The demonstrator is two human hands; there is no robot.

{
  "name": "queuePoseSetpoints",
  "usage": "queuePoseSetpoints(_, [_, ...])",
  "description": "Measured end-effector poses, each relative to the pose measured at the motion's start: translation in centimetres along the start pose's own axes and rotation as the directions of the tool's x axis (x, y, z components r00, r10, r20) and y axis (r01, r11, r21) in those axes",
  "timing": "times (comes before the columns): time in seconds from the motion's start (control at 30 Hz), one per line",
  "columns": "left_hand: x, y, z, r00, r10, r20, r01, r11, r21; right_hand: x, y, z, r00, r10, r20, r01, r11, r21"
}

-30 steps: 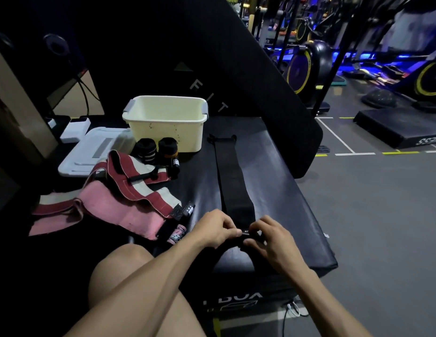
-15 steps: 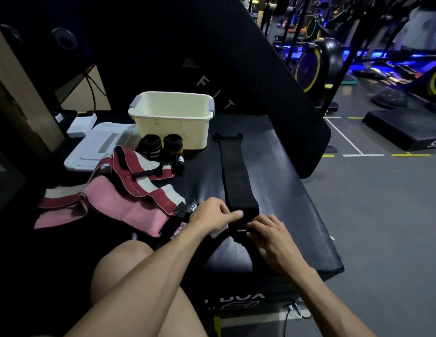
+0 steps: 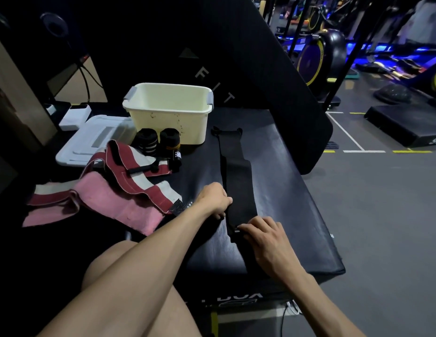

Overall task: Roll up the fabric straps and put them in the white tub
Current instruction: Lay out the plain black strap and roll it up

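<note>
Black strap (image 3: 236, 176) laid flat and straight on the bench (image 3: 285, 190), long axis running far toward the tub (image 3: 168, 110), so it can roll evenly from the near end. My left hand (image 3: 215, 199) curls over its left edge to pin it; my right hand (image 3: 265, 237) has fingertips bent onto the near end, where I judge the roll starts. Hands apart, strap between them. Two rolled straps (image 3: 158, 142) stand just in front of the tub, not in it. Red-and-white straps (image 3: 129, 176) heaped left, unrolled. Tub looks empty.
</note>
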State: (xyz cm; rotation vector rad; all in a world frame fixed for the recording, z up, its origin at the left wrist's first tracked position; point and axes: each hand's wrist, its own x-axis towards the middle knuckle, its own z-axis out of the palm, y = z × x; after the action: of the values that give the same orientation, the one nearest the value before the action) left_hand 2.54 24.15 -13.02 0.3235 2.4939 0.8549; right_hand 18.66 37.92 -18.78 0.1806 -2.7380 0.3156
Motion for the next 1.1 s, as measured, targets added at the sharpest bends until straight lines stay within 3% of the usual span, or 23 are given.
queuePoseSetpoints(0.2, [0.1, 0.6, 0.1, 0.999, 0.032, 0.009, -0.033, 0.991, 0.132, -0.7, 0.0, 0.4, 1.000, -0.023, -0.017, 0.023, 1.000, 0.004])
queuePoseSetpoints(0.33, [-0.1, 0.4, 0.5, 0.999, 0.043, -0.031, -0.039, 0.993, 0.109, -1.0, 0.2, 0.6, 0.999, -0.024, -0.034, 0.024, 1.000, 0.012])
queuePoseSetpoints(0.6, [-0.3, 0.0, 1.8, 0.973, 0.034, -0.228, -0.011, 0.995, 0.103, -0.1, 0.0, 0.1, 1.000, -0.020, -0.022, 0.020, 1.000, -0.017])
queuePoseSetpoints(0.7, [-0.5, 0.1, 1.8, 0.966, 0.076, -0.249, -0.021, 0.976, 0.216, 0.4, 0.1, -0.1, 1.000, -0.009, 0.010, 0.009, 1.000, 0.010])
queuePoseSetpoints(0.77, [-0.5, 0.3, 1.9, 0.935, 0.229, -0.271, -0.111, 0.914, 0.391, 0.7, 0.2, -0.2, 1.000, -0.003, 0.022, 0.002, 0.999, 0.036])
queuePoseSetpoints(0.8, [-0.3, 0.3, 2.1, 0.901, 0.351, -0.253, -0.196, 0.852, 0.485, 0.8, 0.2, -0.2, 1.000, -0.002, 0.025, 0.001, 0.999, 0.047])
queuePoseSetpoints(0.87, [0.4, 0.1, 2.3, 0.847, 0.525, -0.076, -0.374, 0.693, 0.616, 0.9, 0.2, -0.2, 0.999, 0.000, 0.032, -0.002, 0.998, 0.063])
queuePoseSetpoints(0.93, [1.3, -0.2, 2.2, 0.868, 0.476, 0.138, -0.439, 0.607, 0.663, 0.9, 0.1, -0.3, 0.999, 0.007, 0.054, -0.011, 0.997, 0.079])
queuePoseSetpoints(0.97, [1.8, -0.3, 2.1, 0.885, 0.422, 0.199, -0.439, 0.613, 0.657, 0.9, 0.2, -0.3, 0.997, 0.017, 0.069, -0.023, 0.995, 0.097])
queuePoseSetpoints(1.1, [3.2, 0.1, 1.2, 0.900, 0.346, 0.267, -0.434, 0.646, 0.628, 1.2, 0.6, -0.1, 0.988, 0.076, 0.136, -0.103, 0.974, 0.200])
